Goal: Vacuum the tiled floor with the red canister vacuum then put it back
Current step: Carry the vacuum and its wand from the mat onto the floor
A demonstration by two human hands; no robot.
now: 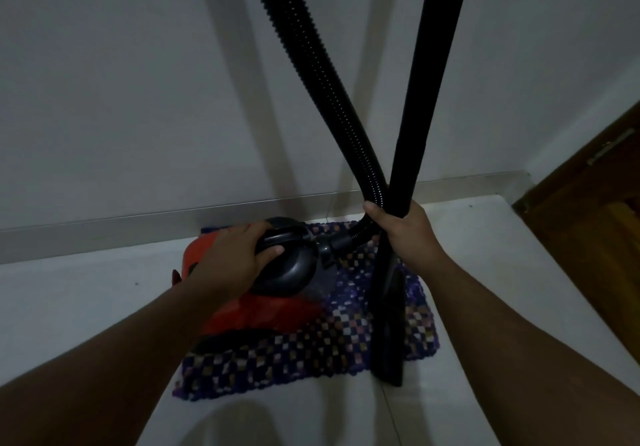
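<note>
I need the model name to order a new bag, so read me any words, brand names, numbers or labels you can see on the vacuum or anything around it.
None can be read.
Red canister vacuum: no brand, number or label shows; the picture is dim and the left hand covers part of its top.
Hose and wand, both held by the right hand: plain black.
Checked mat: pattern only.

Two bare forearms are seen reaching in from the lower corners, no sleeve, watch, ring or glove being worn on the left hand (pixel 228 258) or the right hand (pixel 407 234), and short, unpainted nails are shown on the thumbs.
</note>
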